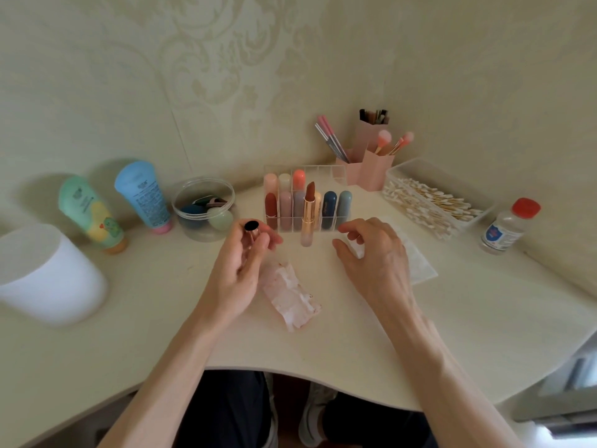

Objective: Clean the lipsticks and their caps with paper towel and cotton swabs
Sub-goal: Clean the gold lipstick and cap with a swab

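A stained, crumpled paper towel [290, 295] lay on the tabletop [355, 334] between your arms. The uncapped lipstick [309, 205] stood upright just in front of the clear organizer [323, 169], partly hiding the capped lipsticks [329, 205] in its compartments. Your left hand [240, 263] pinched the lipstick cap [253, 230], dark opening up, near that lipstick. Your right hand [374, 253] hovered over a flat paper towel [420, 270], fingers loosely curled and gripping nothing. On the right, a clear box [400, 169] held cotton swabs [429, 202], near a red-capped bottle [507, 227]. Pink holders [376, 171] held makeup brushes [384, 139]. On the left, a round jar [200, 234] held sponges [219, 219], beside two tubes [142, 195] and a white container [48, 273].
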Available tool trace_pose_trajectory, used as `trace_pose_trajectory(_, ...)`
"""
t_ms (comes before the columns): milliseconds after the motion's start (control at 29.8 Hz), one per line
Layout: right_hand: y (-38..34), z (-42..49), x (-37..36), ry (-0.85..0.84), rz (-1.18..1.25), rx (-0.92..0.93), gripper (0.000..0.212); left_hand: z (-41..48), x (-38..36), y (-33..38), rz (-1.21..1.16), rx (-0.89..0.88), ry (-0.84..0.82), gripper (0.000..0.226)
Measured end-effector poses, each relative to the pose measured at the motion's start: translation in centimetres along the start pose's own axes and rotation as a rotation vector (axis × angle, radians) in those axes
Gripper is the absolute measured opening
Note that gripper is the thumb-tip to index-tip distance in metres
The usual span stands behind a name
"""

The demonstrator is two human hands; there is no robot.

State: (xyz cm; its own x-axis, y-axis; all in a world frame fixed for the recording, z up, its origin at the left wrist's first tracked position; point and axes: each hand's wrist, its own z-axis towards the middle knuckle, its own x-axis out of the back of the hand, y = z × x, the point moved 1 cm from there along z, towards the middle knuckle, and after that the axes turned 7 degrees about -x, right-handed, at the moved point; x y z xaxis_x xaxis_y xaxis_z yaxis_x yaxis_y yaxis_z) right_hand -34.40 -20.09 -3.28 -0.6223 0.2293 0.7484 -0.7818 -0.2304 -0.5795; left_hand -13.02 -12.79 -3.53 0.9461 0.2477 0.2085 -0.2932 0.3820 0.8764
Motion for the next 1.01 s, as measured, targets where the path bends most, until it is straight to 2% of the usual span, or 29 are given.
trace_pose_trajectory(101, 0.2, 0.0, 0.1, 0.011, -0.008, -0.004, 0.023, 0.5, 0.6, -1.0, 0.231, -0.054, 0.101, 0.016)
trace_pose_trajectory(168, 0.4, 0.0, 0.2, 0.029, -0.008, -0.011, 0.022, 0.6, 0.8, -1.3, 0.304, -0.034, 0.13, 0.019)
trace_pose_trajectory(268, 0.7, 0.0, 0.4, 0.063, -0.003, -0.018, 0.02, 0.4, 0.7, -1.2, 0.329, 0.036, 0.189, 0.027)
trace_pose_trajectory(402, 0.7, 0.0, 0.5, 0.078, -0.001, -0.021, 0.019, 0.3, 0.7, -1.5, 0.353, 0.107, 0.25, 0.022)
trace_pose_trajectory(704, 0.8, -0.1, 0.5, 0.082, -0.001, -0.012, 0.022, 0.2, 0.7, -1.8, 0.447, 0.135, 0.286, 0.03)
trace_pose_trajectory(871, -0.5, -0.3, -0.5, -0.02, 0.049, 0.043, 0.031, 0.2, 0.8, -1.9, 0.482, 0.123, 0.242, 0.044)
trace_pose_trajectory(1006, -1.9, -0.3, -0.4, -0.141, 0.167, -0.033, 0.036, 0.1, 0.9, -1.5, 0.458, 0.097, 0.269, 0.046)
